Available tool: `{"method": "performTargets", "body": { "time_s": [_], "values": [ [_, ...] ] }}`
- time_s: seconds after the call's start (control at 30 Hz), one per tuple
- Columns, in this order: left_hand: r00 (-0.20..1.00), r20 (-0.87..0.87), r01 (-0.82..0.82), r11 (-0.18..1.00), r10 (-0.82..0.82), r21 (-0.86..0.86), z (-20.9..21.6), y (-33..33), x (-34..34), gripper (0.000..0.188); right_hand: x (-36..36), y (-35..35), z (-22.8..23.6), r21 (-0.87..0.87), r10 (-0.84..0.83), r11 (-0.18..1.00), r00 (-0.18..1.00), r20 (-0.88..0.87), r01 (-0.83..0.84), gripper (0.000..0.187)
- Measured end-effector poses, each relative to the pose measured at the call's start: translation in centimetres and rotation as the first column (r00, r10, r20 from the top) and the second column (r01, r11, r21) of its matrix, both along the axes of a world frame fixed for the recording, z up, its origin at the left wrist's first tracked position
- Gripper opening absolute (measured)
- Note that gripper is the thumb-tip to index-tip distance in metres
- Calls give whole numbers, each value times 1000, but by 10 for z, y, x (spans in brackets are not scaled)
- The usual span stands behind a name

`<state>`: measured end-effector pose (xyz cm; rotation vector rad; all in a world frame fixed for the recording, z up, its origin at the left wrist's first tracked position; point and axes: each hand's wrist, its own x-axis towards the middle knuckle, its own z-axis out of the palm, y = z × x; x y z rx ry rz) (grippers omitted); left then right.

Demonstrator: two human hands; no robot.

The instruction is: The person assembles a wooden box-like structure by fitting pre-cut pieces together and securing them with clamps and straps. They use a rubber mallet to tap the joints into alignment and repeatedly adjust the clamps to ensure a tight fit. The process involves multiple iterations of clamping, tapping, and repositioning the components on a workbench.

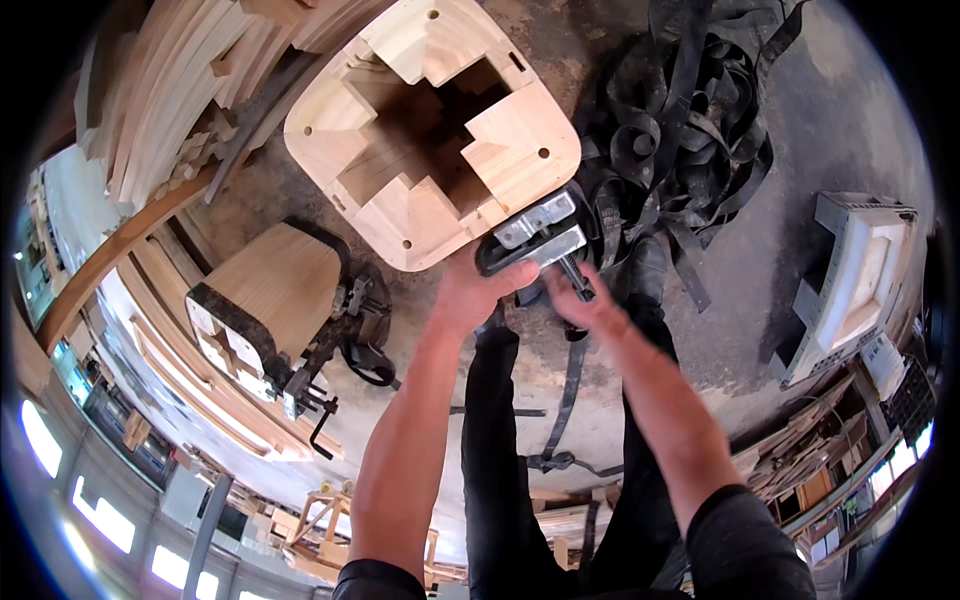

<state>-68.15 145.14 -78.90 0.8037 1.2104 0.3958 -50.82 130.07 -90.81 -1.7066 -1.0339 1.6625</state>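
A hollow wooden block with rounded corners (520,165) stands in front of me, its stepped opening facing up. Against its near side sits a metal strap clamp (545,228) with a threaded screw pointing toward me. My left hand (473,292) is closed around the left side of this clamp, thumb stretched along its near edge. At the screw's end my right hand (590,305) has its fingers curled around the handle, which they partly hide. Whether the black strap runs all around the block cannot be seen.
To the left lies a second wooden block (275,285) with a black strap and a cranked clamp (325,390). A heap of black straps (680,140) covers the floor at right. Beyond are stacked boards (170,100) and a pale crate (850,285). A loose strap (568,400) trails between my legs.
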Motion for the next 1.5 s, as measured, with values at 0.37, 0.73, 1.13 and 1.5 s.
{"method": "performTargets", "body": {
  "time_s": [0.37,0.73,1.13,1.5],
  "values": [
    [990,88,-92,976,111,-198,-2,-17,2,67,-3,16,180,-449,287,800,912,-294,-397,35],
    [975,115,-159,958,190,-240,-7,-36,0,59,32,7,205,-528,287,795,952,-106,-299,35],
    [937,183,-237,925,299,-296,15,-33,-2,56,40,16,237,-518,254,810,961,-112,-274,32],
    [928,141,-290,907,345,-306,14,-36,-15,61,104,68,246,-410,329,897,867,375,-163,30]
  ]
}}
